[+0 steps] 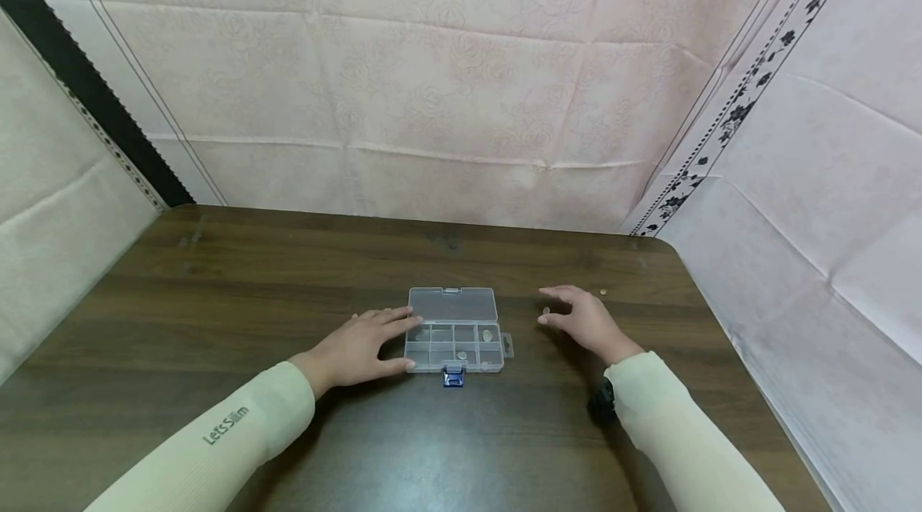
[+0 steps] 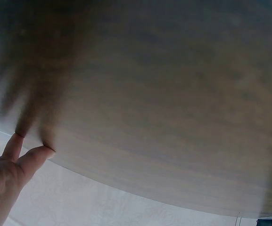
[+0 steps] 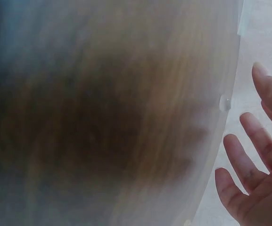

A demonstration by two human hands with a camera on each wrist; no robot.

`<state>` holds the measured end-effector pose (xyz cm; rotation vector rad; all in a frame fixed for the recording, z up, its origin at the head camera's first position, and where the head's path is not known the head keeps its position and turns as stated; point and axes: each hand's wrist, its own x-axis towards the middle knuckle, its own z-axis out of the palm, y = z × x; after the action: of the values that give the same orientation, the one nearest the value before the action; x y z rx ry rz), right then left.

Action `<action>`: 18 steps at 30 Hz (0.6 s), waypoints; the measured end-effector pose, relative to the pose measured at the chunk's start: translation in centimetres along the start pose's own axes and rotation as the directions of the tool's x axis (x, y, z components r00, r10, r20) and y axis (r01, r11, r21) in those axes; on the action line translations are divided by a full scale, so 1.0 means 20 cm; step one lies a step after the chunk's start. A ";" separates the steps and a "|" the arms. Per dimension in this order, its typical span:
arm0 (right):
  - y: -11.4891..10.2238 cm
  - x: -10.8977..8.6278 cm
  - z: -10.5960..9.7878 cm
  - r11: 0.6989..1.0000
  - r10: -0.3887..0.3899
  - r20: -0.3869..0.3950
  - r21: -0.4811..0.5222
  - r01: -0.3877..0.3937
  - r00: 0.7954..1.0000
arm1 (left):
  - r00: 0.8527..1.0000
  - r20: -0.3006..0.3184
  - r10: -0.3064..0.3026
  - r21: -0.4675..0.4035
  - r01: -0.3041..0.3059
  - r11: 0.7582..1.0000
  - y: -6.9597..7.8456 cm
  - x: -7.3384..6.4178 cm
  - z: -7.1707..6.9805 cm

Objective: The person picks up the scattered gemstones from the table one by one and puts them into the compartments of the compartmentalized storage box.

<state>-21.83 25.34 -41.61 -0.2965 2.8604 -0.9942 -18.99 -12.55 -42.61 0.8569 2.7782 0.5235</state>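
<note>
A clear plastic compartment box [image 1: 430, 357] lies on the table with its lid [image 1: 454, 305] folded back and a blue latch [image 1: 453, 377] at its front. Small round pale pieces lie in some compartments, one [image 1: 487, 336] at the right and another [image 1: 462, 355] in the front row. My left hand [image 1: 356, 350] is spread at the box's left side, fingertips and thumb at its edge. To the right of the box, my right hand [image 1: 585, 322] has thumb and fingers apart around a small, shiny, roundish piece [image 3: 225, 102] on the table, without visibly gripping it.
Another small round piece [image 1: 603, 292] lies beyond my right hand. The brown wooden table [image 1: 288, 272] ends at pale patterned cloth [image 1: 432, 96] behind and at both sides. A clear hanging tab [image 1: 508, 345] sticks out from the box's right side.
</note>
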 end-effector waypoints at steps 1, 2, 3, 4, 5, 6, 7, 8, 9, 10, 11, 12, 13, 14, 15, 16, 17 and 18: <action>0.00 0.00 0.00 1.000 0.000 0.004 0.000 0.000 1.000 | 1.000 -0.001 0.000 0.000 0.000 1.000 0.00 0.00 0.00; 0.00 0.01 0.00 1.000 0.003 0.008 0.002 -0.003 1.000 | 1.000 -0.002 0.001 0.000 -0.001 1.000 0.00 0.00 0.00; 0.00 0.01 0.00 1.000 0.005 0.011 0.000 -0.005 1.000 | 1.000 0.000 -0.003 0.000 0.003 1.000 0.00 0.00 0.00; 0.00 0.01 0.00 1.000 0.010 0.016 -0.001 -0.010 1.000 | 1.000 -0.001 -0.003 -0.001 0.003 1.000 0.00 0.00 0.00; 0.00 0.02 0.00 1.000 0.015 0.021 -0.003 -0.015 1.000 | 1.000 0.000 -0.003 0.000 0.003 1.000 0.00 0.00 0.00; 0.00 0.02 -0.01 1.000 0.020 0.025 -0.004 -0.020 0.999 | 1.000 -0.002 0.001 -0.002 -0.001 1.000 0.00 0.00 0.00; 0.00 0.02 -0.01 1.000 0.017 0.030 -0.011 -0.017 0.999 | 1.000 -0.002 0.001 -0.002 -0.001 1.000 0.00 0.00 0.00; 0.00 0.03 -0.01 1.000 0.019 0.034 -0.013 -0.018 0.999 | 1.000 -0.002 0.002 -0.001 -0.002 1.000 0.00 0.00 0.00; 0.00 0.03 -0.01 1.000 0.019 0.038 -0.015 -0.019 0.999 | 1.000 -0.002 0.003 -0.001 -0.003 1.000 0.00 0.00 0.00; 0.00 0.04 -0.01 1.000 0.021 0.040 -0.014 -0.021 0.999 | 1.000 -0.003 0.006 -0.001 -0.006 1.000 0.00 0.00 0.00; 0.00 0.04 -0.01 1.000 0.020 0.043 -0.017 -0.020 0.999 | 1.000 -0.004 0.008 -0.001 -0.008 1.000 0.00 0.00 0.00; 0.00 0.05 -0.01 1.000 0.019 0.045 -0.018 -0.019 0.999 | 1.000 -0.003 0.007 -0.002 -0.007 1.000 0.00 0.00 0.00; 0.00 0.05 -0.01 1.000 0.018 0.046 -0.019 -0.017 0.999 | 1.000 -0.002 0.006 -0.002 -0.006 1.000 0.00 0.00 0.00; 0.00 0.05 -0.01 1.000 0.022 0.047 -0.016 -0.021 0.999 | 1.000 -0.002 0.006 -0.003 -0.006 1.000 0.00 0.00 0.00; 0.01 0.06 -0.01 1.000 0.020 0.048 -0.017 -0.019 0.999 | 1.000 -0.002 0.006 -0.003 -0.006 1.000 0.00 0.00 0.00; 0.01 0.06 -0.01 1.000 0.018 0.050 -0.019 -0.017 0.999 | 1.000 -0.001 0.006 -0.004 -0.006 1.000 0.00 0.00 0.00; 0.01 0.06 -0.01 1.000 0.016 0.051 -0.022 -0.015 0.999 | 1.000 -0.001 0.005 -0.003 -0.005 1.000 0.00 0.00 0.00; 0.01 0.06 -0.01 1.000 0.014 0.053 -0.024 -0.013 0.999 | 1.000 0.000 0.003 -0.004 -0.003 1.000 0.00 0.00 0.00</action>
<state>-23.16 25.42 -41.57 -0.3009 2.8246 -0.9362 -19.02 -12.54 -42.61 0.8609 2.7753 0.5289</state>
